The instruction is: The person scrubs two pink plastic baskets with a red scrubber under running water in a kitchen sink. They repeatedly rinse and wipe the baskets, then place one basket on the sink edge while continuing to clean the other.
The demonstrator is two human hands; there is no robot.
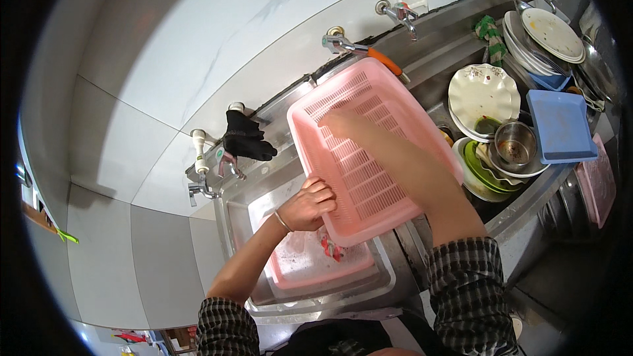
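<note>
A pink plastic slotted basket (pixel 368 193) is tilted over the sink, its inside facing me. My left hand (pixel 311 205) grips its near left rim, with the fingers curled over the edge. Inside the basket my right hand (pixel 339 122) is against the far left part of the slotted base. Its fingers are bent and blurred, and whether they hold anything cannot be seen. Below, a second pink plastic basket (pixel 292 277) sits in the left steel sink basin (pixel 237 237). A small red and white thing (pixel 330 247), perhaps a scrubbing cloth, lies in it.
Used plates (pixel 484 91), a steel bowl (pixel 515 143) and a blue tray (pixel 562 126) crowd the right basin. Several taps (pixel 403 14) stick out from the tiled wall. Black gloves (pixel 245 138) hang over one tap. An orange-handled tool (pixel 385 61) rests behind the basket.
</note>
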